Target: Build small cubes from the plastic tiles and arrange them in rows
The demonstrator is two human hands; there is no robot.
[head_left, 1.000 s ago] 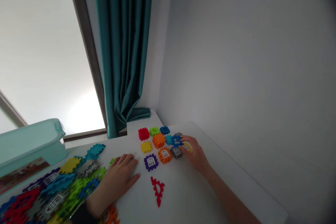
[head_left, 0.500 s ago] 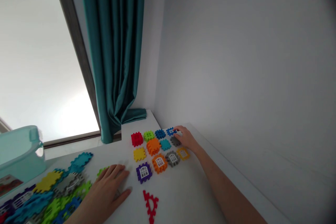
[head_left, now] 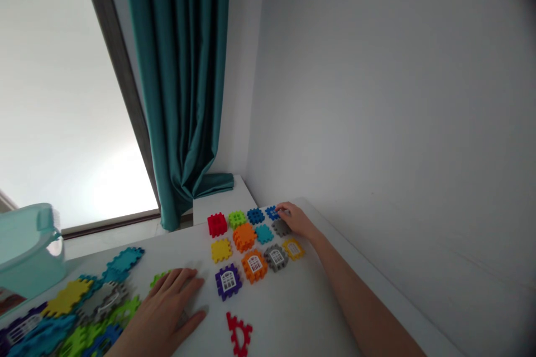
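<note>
My right hand (head_left: pixel 292 217) reaches to the far end of the table, its fingertips pinched at the right edge of a blue notched building tile (head_left: pixel 272 212) with openings in it. A grey tile (head_left: pixel 281 227) lies just below those fingers. My left hand (head_left: pixel 170 304) rests palm down on the table, fingers spread, holding nothing. Partly hidden behind it is a lime green tile (head_left: pixel 158 278). Between my hands lie a purple window tile (head_left: pixel 228 281), an orange window tile (head_left: pixel 254 266) and a red triangular piece (head_left: pixel 240 334).
Rows of tiles include a red stack (head_left: pixel 217 225), an orange stack (head_left: pixel 244 237) and a yellow tile (head_left: pixel 221 250). A mixed pile (head_left: pixel 67 298) lies at left beside a pale teal bin (head_left: pixel 33 251). A wall (head_left: pixel 377 122) borders the right; a green curtain (head_left: pixel 180 95) hangs behind.
The view has shifted slightly, so the table things sit a little lower. My right hand stays at the blue tile with hardly any movement. My left hand remains flat.
</note>
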